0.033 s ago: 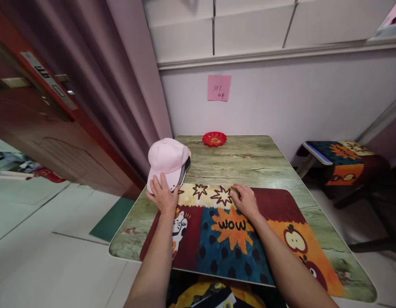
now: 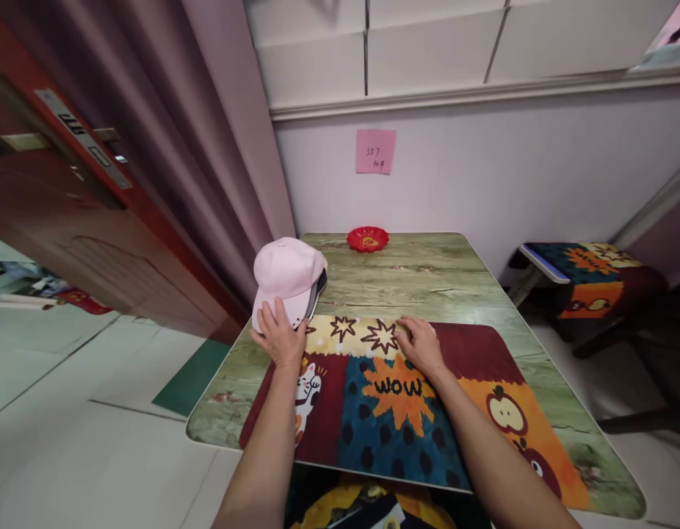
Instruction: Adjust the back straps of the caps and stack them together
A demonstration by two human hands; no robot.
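Note:
A pale pink baseball cap (image 2: pixel 286 268) sits at the left side of the table, on top of a dark cap (image 2: pixel 320 283) whose edge shows at its right. My left hand (image 2: pixel 279 334) grips the pink cap's brim, fingers spread over its upper side and thumb at the brim's right edge. What lies under the brim is hidden. My right hand (image 2: pixel 420 342) rests on the upper edge of a colourful printed mat (image 2: pixel 362 419), fingers loosely bent and apart, holding nothing.
A red scalloped dish (image 2: pixel 367 239) stands at the table's (image 2: pixel 428 279) far edge, before a wall with a pink note (image 2: pixel 376 151). On the left are a purple curtain (image 2: pixel 224 132) and a wooden door (image 2: pixel 98 242). A similar mat (image 2: pixel 593 272) covers a stand at right.

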